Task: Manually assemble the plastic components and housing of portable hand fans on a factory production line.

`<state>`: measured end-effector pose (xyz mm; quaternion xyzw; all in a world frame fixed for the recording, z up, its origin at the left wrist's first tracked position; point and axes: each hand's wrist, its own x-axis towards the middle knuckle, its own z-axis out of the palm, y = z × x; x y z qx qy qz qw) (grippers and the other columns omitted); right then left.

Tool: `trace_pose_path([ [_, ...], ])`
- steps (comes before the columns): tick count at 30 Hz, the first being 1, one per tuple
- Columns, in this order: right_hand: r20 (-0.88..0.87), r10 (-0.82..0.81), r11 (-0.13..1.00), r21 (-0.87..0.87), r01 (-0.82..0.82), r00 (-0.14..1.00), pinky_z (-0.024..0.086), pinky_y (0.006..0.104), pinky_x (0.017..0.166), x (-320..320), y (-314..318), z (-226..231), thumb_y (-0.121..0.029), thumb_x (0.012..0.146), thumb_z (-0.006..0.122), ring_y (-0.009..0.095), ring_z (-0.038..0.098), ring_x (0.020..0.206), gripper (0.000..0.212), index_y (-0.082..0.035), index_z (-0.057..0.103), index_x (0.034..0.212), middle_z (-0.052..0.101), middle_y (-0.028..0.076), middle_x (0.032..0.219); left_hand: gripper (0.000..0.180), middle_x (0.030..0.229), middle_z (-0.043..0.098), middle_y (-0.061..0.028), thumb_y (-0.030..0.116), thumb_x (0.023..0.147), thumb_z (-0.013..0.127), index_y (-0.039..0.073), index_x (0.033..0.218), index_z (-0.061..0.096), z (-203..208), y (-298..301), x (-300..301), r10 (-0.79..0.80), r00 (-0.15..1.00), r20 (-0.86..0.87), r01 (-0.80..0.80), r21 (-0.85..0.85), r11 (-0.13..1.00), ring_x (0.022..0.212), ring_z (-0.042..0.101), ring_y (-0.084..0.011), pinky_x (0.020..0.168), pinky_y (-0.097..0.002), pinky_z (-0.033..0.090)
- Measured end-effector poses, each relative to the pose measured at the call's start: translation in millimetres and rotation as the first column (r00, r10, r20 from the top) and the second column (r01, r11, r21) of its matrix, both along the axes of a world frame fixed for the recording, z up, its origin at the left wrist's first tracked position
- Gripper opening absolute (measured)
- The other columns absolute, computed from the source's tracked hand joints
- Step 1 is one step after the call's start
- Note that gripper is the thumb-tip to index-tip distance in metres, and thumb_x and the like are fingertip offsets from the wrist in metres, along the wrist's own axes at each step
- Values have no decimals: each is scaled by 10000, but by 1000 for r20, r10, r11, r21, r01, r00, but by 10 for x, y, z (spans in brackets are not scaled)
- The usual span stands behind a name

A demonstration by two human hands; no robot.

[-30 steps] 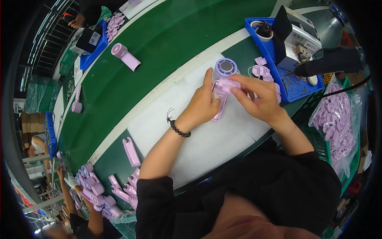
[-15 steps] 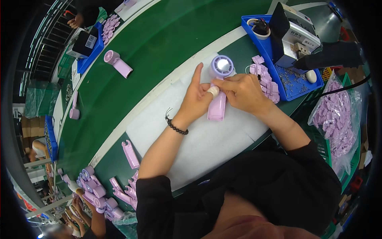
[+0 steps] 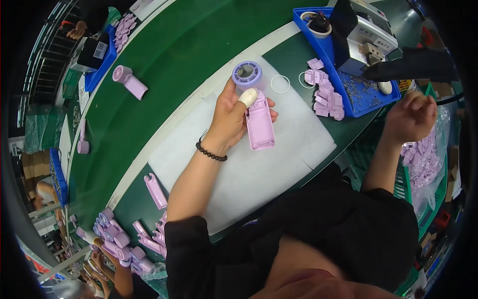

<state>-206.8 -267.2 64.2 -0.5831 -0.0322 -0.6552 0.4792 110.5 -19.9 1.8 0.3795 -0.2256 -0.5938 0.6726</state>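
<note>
In my left hand [image 3: 230, 117] lies a handheld fan [image 3: 260, 130] with a pink handle and a round purple head. My thumb, wrapped in white tape, presses on the handle just below the head, and the other fingers pass behind it. The handle's open inner side faces up, showing a hollow. My right hand [image 3: 412, 119] is raised at the far right, over a green crate, its fingers curled; what they hold, if anything, cannot be made out. A thin white ring [image 3: 280, 84] rests beside the fan on the white mat [image 3: 294, 134].
Small pink parts [image 3: 326, 92] are heaped beside a blue tray [image 3: 371, 117] with screws and a boxy machine [image 3: 358, 40]. The green crate [image 3: 423, 224] bears a bag of pink pieces [image 3: 425, 164]. Fans [image 3: 114, 234] and handle shells [image 3: 155, 192] lie left. Another fan [image 3: 130, 82] sits on the green belt.
My right hand has left the fan and swung far right over the crate. My left hand now holds the fan alone, shifted slightly left, and the white ring beside it is fully visible.
</note>
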Motion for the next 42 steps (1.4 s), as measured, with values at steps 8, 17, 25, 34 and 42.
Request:
trace_pose_path([
  [8, -370, 467, 877, 313, -365, 804, 443, 381, 894, 335, -45, 278, -359, 969, 466, 251, 558, 1036, 679, 18, 297, 1507, 555, 160, 1193, 656, 1115, 618, -224, 51, 1012, 500, 185, 1547, 146, 5, -43, -222, 39, 972, 232, -47, 29, 999, 932, 702, -299, 788, -428, 632],
  [17, -103, 497, 868, 69, -493, 861, 431, 306, 645, 170, -43, 300, -399, 1004, 442, 149, 531, 691, 578, 24, 401, 1396, 541, 87, 916, 715, 1116, 629, -229, 59, 1024, 473, 246, 1568, 48, 10, -52, -244, 35, 949, 315, -42, 13, 999, 947, 704, -313, 809, -415, 628],
  [25, 4, -2, 998, 57, 1, 1000, 417, 271, 532, 606, -380, 527, -394, 1017, 474, 131, 504, 577, 502, 0, 457, 1327, 536, 52, 782, 744, 1120, 631, -233, 48, 1022, 471, 258, 1574, 19, 29, -30, -245, 25, 937, 350, -36, 23, 999, 956, 706, -319, 810, -412, 624],
  [34, -278, -541, 813, 68, 578, 794, 392, 231, 420, 1108, -351, 516, -312, 1030, 503, 107, 486, 448, 285, -48, 579, 1103, 556, 14, 641, 739, 1113, 632, -229, 35, 1022, 459, 260, 1574, 22, 0, -19, -204, 20, 944, 329, -28, 20, 999, 942, 707, -314, 804, -407, 623],
  [42, -445, -308, 900, 149, 409, 841, 386, 240, 422, 1016, -722, 518, -308, 1036, 512, 110, 489, 464, 301, -35, 571, 1147, 554, 18, 652, 743, 1120, 626, -226, 8, 1012, 440, 251, 1576, 22, 43, -46, -269, 5, 940, 341, -17, 30, 999, 918, 707, -310, 805, -406, 620],
])
